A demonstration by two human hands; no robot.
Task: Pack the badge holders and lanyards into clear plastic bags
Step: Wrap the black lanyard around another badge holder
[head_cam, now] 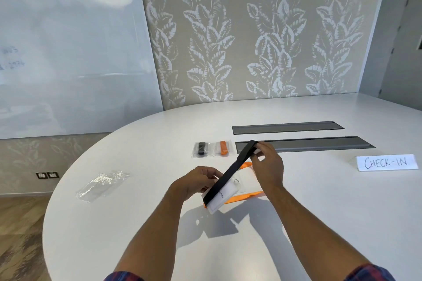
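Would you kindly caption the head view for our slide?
Left hand steadies a badge holder while right hand stretches its black lanyard taut.

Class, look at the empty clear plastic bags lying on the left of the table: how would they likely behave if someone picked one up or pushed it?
The clear plastic bags look crinkled and thin, so they would probably flop rather than hold shape. They seem very light, likely sliding or bunching if pushed across the smooth white table. Their glossy film may be slippery to pinch open.

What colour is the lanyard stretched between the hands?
Black lanyard, best seen in the head view.
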